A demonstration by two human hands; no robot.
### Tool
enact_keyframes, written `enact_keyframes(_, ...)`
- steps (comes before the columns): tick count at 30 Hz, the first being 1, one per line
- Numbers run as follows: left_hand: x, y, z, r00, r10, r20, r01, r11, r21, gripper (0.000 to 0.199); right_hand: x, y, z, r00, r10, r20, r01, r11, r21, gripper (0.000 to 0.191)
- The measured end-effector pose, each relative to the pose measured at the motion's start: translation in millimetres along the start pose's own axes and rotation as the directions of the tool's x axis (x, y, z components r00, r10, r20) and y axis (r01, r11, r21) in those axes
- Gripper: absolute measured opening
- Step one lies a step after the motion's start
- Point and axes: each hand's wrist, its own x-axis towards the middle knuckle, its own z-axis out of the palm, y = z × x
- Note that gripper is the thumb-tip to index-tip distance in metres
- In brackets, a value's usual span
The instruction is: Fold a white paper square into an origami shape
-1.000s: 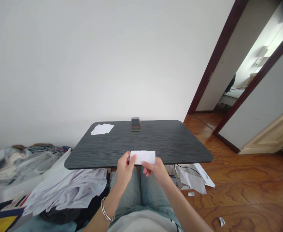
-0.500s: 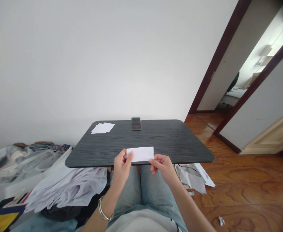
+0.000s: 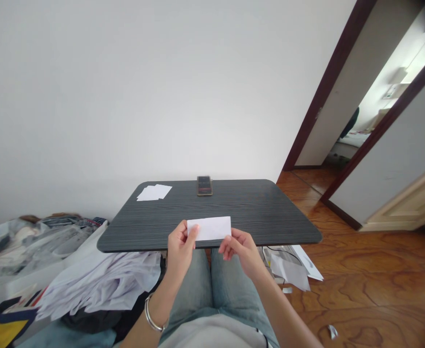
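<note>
A white rectangular piece of paper (image 3: 211,228), wider than tall, is held up over the near edge of the dark table. My left hand (image 3: 182,244) pinches its left end, with the thumb lying on the front face. At the lower right corner, my right hand (image 3: 240,247) grips the paper between thumb and fingers. Both hands are closed. Whether the paper is folded or a single layer, I cannot tell. Several white sheets (image 3: 153,192) lie overlapping at the table's far left.
The dark wood-grain table (image 3: 263,208) backs onto a white wall. A phone-like device (image 3: 204,185) stands at its far edge. Piled clothes and plastic bags (image 3: 89,285) are at left below the table. Papers (image 3: 290,271) and a cable lie below right, and a small scrap (image 3: 332,332) on the floor.
The paper has risen slightly and shifted a little left. My left hand has moved slightly left and up with it; the right hand still grips the lower right corner.
</note>
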Motion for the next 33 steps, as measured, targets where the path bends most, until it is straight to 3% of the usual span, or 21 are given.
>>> enact_keyframes(5, -2, 0, 4.2, 0.999, -0.025, 0.03, 0.026, 0.998, -0.05, 0.03, 4, 0, 12, 0.998, -0.035, -0.052, 0.031, 0.997, -0.073, 0.032)
enact_keyframes(9, -4, -2, 6.8, 0.977, -0.163, 0.135, 0.184, 0.97, -0.158, 0.032, 3, -2, 14, 0.994, -0.065, -0.092, 0.054, 0.992, -0.115, 0.033)
enact_keyframes(13, -8, 0, 13.1, 0.95, -0.251, 0.186, 0.279, 0.949, -0.143, 0.029, 2, -2, 14, 0.992, -0.084, -0.091, 0.071, 0.988, -0.138, 0.034)
enact_keyframes(18, -8, 2, 13.8, 0.952, -0.253, 0.171, 0.272, 0.957, -0.099, 0.026, 1, -1, 14, 0.991, -0.093, -0.1, 0.075, 0.983, -0.167, 0.034)
enact_keyframes(33, -3, -9, -8.9, 0.963, -0.196, 0.185, 0.214, 0.973, -0.083, 0.037, 2, 3, 11, 0.993, -0.086, -0.086, 0.067, 0.977, -0.202, 0.037)
